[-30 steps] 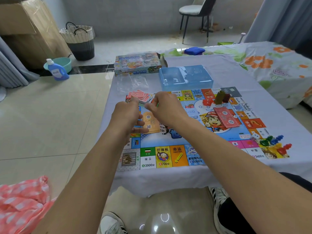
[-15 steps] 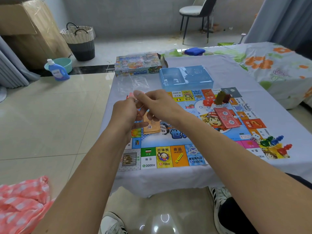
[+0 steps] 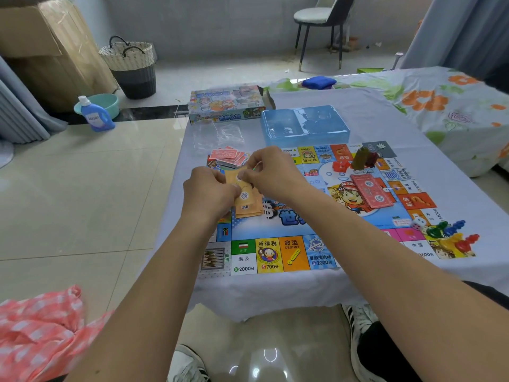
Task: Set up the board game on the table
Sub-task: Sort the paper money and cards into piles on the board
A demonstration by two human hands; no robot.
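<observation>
The colourful game board [image 3: 275, 255] lies flat on the cloth-covered table. Over its left part, my left hand [image 3: 209, 191] and my right hand [image 3: 272, 172] meet on a bundle of orange paper bills [image 3: 245, 194]. Each hand pinches the bundle from its own side. More orange bills [image 3: 249, 210] lie on the board just beneath. A fanned pile of red cards [image 3: 228, 157] sits beyond my hands. A stack of red bills [image 3: 371, 190] rests on the board's centre right.
A blue plastic tray [image 3: 305, 125] and the game box [image 3: 225, 106] stand at the table's far side, with a clear plastic bag [image 3: 217, 133] near them. Small house pieces [image 3: 363, 158], a white die [image 3: 418, 223] and coloured pawns [image 3: 451, 235] sit on the board's right side.
My right hand reached left towards the red cards, then came back. Both hands now hold orange bills a little nearer to me.
</observation>
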